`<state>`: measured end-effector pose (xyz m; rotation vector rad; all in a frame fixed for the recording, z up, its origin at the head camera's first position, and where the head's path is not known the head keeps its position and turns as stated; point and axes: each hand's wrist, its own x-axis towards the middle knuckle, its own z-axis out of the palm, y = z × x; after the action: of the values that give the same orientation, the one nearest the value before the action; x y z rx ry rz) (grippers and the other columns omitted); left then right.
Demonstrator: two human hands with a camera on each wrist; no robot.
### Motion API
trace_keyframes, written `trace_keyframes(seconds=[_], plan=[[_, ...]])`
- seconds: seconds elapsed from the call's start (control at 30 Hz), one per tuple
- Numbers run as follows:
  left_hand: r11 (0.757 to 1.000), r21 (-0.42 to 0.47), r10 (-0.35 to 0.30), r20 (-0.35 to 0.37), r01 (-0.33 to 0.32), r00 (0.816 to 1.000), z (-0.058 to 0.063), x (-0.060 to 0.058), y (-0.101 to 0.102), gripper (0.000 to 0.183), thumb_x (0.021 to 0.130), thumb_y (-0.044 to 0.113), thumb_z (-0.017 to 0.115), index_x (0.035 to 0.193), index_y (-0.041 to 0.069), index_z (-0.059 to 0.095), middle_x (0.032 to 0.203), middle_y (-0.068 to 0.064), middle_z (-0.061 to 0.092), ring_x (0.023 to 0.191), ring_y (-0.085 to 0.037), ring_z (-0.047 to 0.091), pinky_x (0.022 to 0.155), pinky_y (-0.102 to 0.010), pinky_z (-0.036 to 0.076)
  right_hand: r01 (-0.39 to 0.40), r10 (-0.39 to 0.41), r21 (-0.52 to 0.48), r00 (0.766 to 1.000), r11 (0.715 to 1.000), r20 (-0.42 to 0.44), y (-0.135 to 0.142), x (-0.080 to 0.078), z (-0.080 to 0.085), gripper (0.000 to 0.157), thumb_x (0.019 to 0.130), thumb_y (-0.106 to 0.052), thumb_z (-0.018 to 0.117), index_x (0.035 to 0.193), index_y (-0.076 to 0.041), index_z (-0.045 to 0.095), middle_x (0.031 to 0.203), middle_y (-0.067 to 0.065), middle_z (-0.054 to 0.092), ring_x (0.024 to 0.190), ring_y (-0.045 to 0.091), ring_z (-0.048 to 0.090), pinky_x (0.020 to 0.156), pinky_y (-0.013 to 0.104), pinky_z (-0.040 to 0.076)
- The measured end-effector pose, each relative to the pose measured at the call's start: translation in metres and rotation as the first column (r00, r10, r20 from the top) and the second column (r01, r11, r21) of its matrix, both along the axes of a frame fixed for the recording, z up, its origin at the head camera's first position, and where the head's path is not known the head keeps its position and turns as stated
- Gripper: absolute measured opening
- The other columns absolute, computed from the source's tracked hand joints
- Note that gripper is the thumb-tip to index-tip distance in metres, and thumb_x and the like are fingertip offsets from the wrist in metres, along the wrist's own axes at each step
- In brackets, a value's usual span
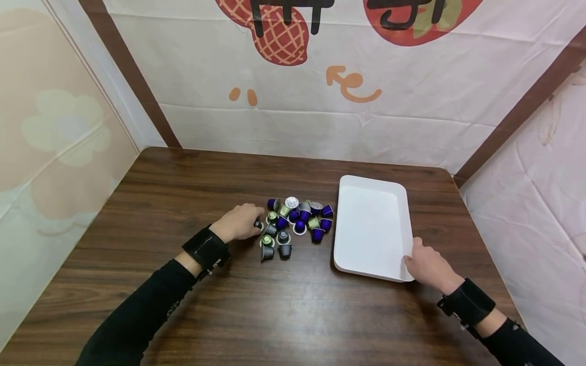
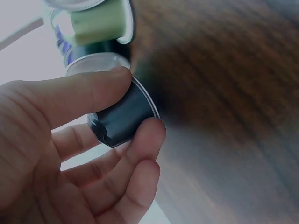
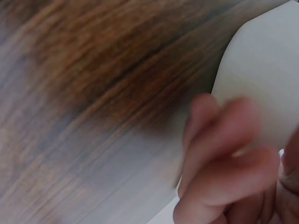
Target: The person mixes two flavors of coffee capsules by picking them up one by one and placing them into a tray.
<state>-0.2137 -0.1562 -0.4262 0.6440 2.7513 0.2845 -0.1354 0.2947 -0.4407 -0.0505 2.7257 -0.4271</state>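
At the left side of a cluster of coffee capsules (image 1: pixel 304 213), my left hand (image 1: pixel 239 222) pinches a dark coffee capsule (image 2: pixel 127 115) between thumb and fingers. In the left wrist view its silvery rim faces up and right, and a light green capsule (image 2: pixel 100 23) lies just beyond. The cluster mixes purple, green and dark grey capsules, some standing on their lids, others on their sides. To its right lies a shallow white tray (image 1: pixel 373 223) with nothing in it. My right hand (image 1: pixel 432 267) grips the tray's near right side, thumb over the rim; the right wrist view shows the fingers curled against its outer wall (image 3: pixel 261 60).
Everything lies on a dark wood-grain table (image 1: pixel 293 310). A white printed cloth (image 1: pixel 293 127) hangs behind its far edge, and more cloth hangs at left and right. Two dark grey capsules (image 1: pixel 285 250) sit at the near edge of the cluster.
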Motion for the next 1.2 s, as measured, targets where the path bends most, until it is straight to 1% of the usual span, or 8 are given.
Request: trace_keyframes(seconds=[0.27,0.37,0.53,0.63,0.73,0.93,1.07,1.2], plan=[[0.994,0.106,0.037,-0.043,-0.032,0.998,0.015,-0.005,0.003,0.02,0.084,0.013,0.07,0.097,0.006,0.056,0.087,-0.005,0.058,0.067,-0.018,0.052,0.059,-0.032,0.043,-0.005,0.005,-0.013,1.0,1.0,-0.017,0.002,0.007,0.001,0.049,0.095,-0.013,0.047,0.121,0.024,0.025,0.069,0.013,0.051,0.055,0.021,0.049,0.049,0.033,0.04],[0.991,0.126,0.04,-0.064,-0.032,0.997,0.02,-0.005,0.006,0.023,0.085,0.013,0.069,0.103,0.006,0.056,0.091,-0.006,0.059,0.071,-0.02,0.053,0.063,-0.034,0.044,0.003,-0.003,-0.003,1.0,1.0,-0.01,0.003,0.01,0.001,0.05,0.095,-0.013,0.047,0.122,0.023,0.025,0.07,0.014,0.051,0.056,0.021,0.049,0.05,0.033,0.04],[0.991,0.127,0.044,-0.092,-0.032,0.995,0.027,-0.003,0.019,0.038,0.087,0.013,0.065,0.122,0.002,0.053,0.111,-0.016,0.057,0.09,-0.026,0.056,0.078,-0.043,0.046,-0.005,0.005,0.0,1.0,1.0,-0.013,0.005,0.014,-0.001,0.051,0.095,-0.014,0.048,0.123,0.023,0.025,0.068,0.012,0.051,0.055,0.02,0.049,0.05,0.033,0.039],[0.99,0.137,0.041,-0.075,-0.031,0.996,0.031,-0.003,0.031,0.039,0.088,0.012,0.062,0.126,0.003,0.054,0.114,-0.016,0.053,0.082,-0.025,0.056,0.072,-0.039,0.046,-0.008,0.008,-0.002,1.0,1.0,-0.022,0.005,0.016,-0.001,0.051,0.095,-0.014,0.048,0.123,0.022,0.025,0.066,0.011,0.05,0.054,0.02,0.048,0.049,0.033,0.038],[0.989,0.147,0.012,-0.062,-0.003,0.998,0.034,-0.004,0.044,0.038,0.089,0.01,0.059,0.126,0.003,0.054,0.113,-0.015,0.052,0.075,-0.022,0.052,0.063,-0.033,0.042,-0.002,0.002,0.007,1.0,1.0,-0.021,0.005,0.016,-0.001,0.05,0.095,-0.014,0.048,0.122,0.021,0.026,0.067,0.011,0.051,0.055,0.02,0.049,0.049,0.033,0.038],[0.991,0.103,-0.079,-0.082,0.087,0.994,0.039,-0.009,0.072,0.045,0.092,0.015,0.061,0.133,0.003,0.05,0.124,-0.016,0.054,0.095,-0.022,0.054,0.073,-0.034,0.043,0.001,-0.001,0.024,1.0,1.0,-0.005,0.003,0.015,-0.001,0.051,0.096,-0.014,0.048,0.123,0.022,0.026,0.07,0.013,0.053,0.056,0.021,0.05,0.05,0.034,0.04],[0.986,0.064,-0.147,-0.107,0.154,0.983,0.039,-0.013,0.093,0.044,0.091,0.017,0.064,0.131,0.004,0.051,0.121,-0.013,0.058,0.091,-0.02,0.057,0.07,-0.031,0.045,-0.005,0.005,0.012,1.0,1.0,-0.008,0.003,0.013,-0.002,0.052,0.096,-0.013,0.049,0.123,0.024,0.025,0.077,0.02,0.056,0.06,0.021,0.052,0.052,0.035,0.042],[0.976,0.031,-0.208,-0.125,0.214,0.97,0.044,-0.011,0.113,0.042,0.09,0.017,0.065,0.128,0.004,0.054,0.116,-0.011,0.059,0.092,-0.02,0.059,0.071,-0.029,0.049,-0.019,0.019,-0.019,1.0,1.0,-0.019,0.003,0.012,-0.002,0.051,0.095,-0.01,0.049,0.123,0.024,0.025,0.086,0.028,0.057,0.066,0.022,0.055,0.055,0.035,0.044]])
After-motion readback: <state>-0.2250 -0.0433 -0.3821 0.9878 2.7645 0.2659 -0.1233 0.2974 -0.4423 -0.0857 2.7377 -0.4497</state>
